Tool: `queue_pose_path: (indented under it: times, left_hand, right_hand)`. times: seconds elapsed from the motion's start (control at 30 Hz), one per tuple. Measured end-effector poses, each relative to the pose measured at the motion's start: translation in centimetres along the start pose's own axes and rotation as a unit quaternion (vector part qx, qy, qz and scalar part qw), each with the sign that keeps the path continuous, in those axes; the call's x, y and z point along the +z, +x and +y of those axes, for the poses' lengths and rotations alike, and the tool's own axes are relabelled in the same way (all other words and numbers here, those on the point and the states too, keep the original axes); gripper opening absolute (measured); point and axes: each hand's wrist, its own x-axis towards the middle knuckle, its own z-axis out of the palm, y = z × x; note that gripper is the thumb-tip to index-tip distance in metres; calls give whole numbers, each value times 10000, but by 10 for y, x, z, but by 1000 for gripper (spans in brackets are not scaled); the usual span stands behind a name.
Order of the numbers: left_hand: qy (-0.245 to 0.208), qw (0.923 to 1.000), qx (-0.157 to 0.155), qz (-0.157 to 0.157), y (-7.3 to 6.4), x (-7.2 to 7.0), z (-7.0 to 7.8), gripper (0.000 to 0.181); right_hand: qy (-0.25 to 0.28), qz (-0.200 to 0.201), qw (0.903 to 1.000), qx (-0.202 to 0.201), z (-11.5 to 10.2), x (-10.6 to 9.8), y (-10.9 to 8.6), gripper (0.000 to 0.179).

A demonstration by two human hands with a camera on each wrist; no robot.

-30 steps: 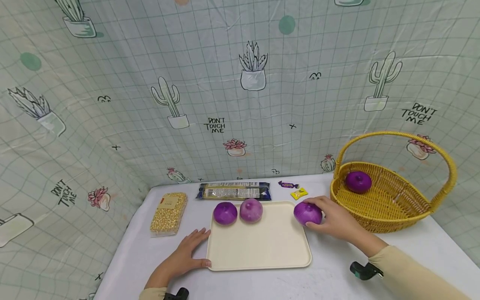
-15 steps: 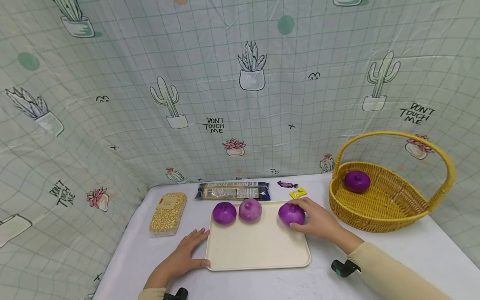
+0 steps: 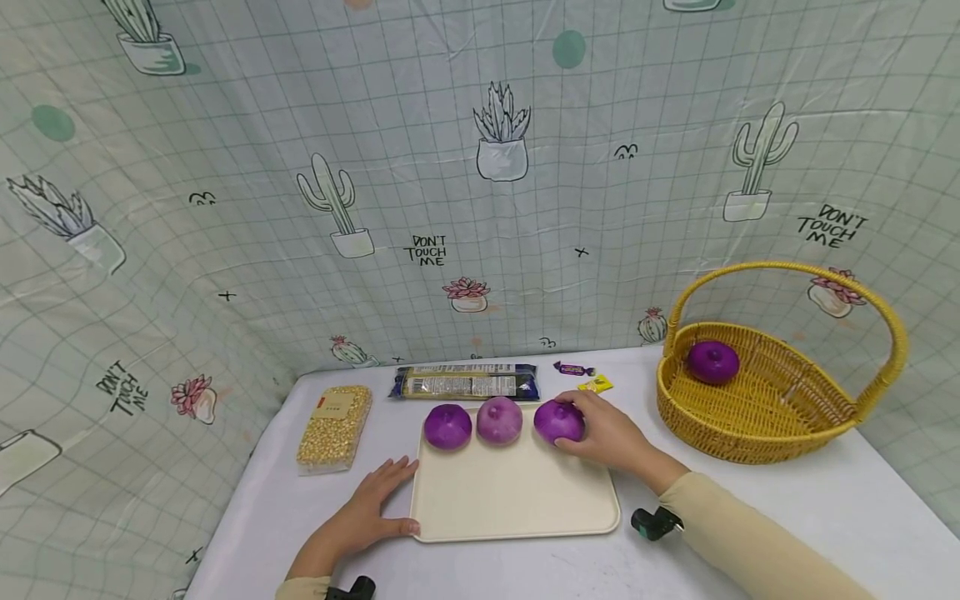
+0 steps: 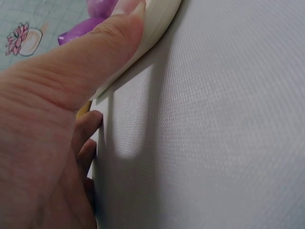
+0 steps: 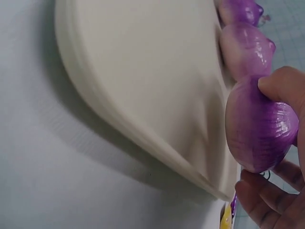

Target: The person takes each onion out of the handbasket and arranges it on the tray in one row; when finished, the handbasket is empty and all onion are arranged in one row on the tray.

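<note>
My right hand grips a purple onion between thumb and fingers, over the back right part of a cream tray. In the right wrist view the thumb lies across the top of the held onion. Two more onions sit along the tray's back edge: a paler one in the middle and a dark purple one at the left. My left hand has its fingers spread at the tray's left edge. Its thumb touches the tray rim in the left wrist view.
A yellow wicker basket with a tall handle stands at the right, one purple onion inside. Behind the tray lie a long blue-ended packet, a purple candy and a yellow candy. A bag of corn kernels lies left.
The right hand has carried its onion leftward from the tray's right edge, up close to the pale onion. The left hand stays at the tray's left edge.
</note>
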Motion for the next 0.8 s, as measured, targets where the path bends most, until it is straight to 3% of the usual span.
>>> queue_pose_path:
  times: [0.8]
  left_hand:
    - [-10,10000,0,15,0,-1,1,95]
  right_hand:
    - [83,-58,9999,132,1,12,10,68]
